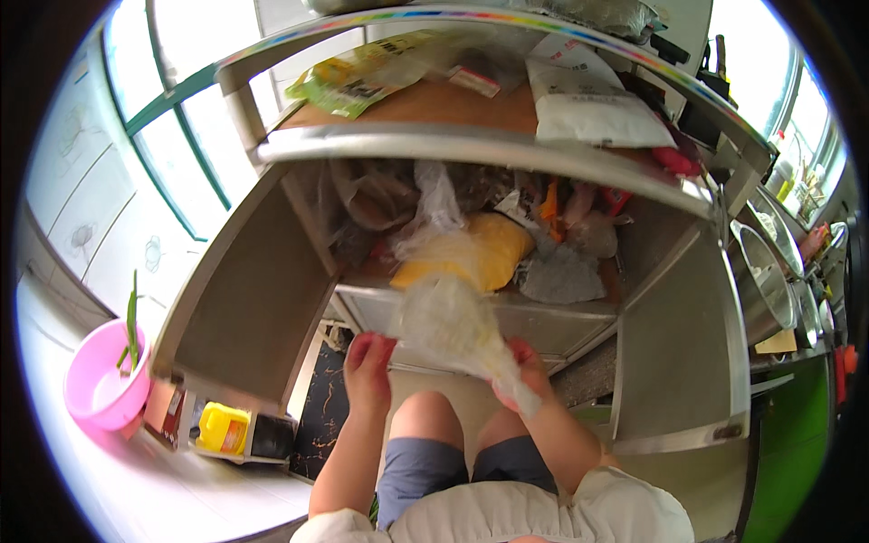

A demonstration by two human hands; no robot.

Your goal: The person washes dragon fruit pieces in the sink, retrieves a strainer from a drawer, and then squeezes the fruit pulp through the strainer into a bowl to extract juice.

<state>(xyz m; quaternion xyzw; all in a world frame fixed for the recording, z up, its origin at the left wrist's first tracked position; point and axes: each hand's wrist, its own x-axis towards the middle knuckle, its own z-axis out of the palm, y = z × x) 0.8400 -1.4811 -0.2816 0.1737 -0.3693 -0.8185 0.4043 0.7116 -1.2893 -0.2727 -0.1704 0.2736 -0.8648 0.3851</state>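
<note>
A translucent white plastic bag (pixel 448 326) with pale contents hangs in front of the open cupboard, somewhat blurred. My right hand (pixel 528 377) is closed around its gathered neck, whose loose end sticks out below the fingers. My left hand (pixel 370 363) is raised at the bag's left edge with its fingers curled; whether it pinches the plastic is unclear. Just behind the bag, a yellow bag (pixel 502 251) lies on the cupboard shelf, partly covered by clear plastic (pixel 434 203). A greyish plastic bag (pixel 562 271) sits to its right.
Both cupboard doors, left (pixel 251 292) and right (pixel 682 366), stand open. Above, a shelf (pixel 428 112) carries a white packet (pixel 590 95) and a yellow-green packet (pixel 366 75). A pink basin (pixel 102 380) and yellow jug (pixel 223 427) are at left, metal pots (pixel 764 285) at right.
</note>
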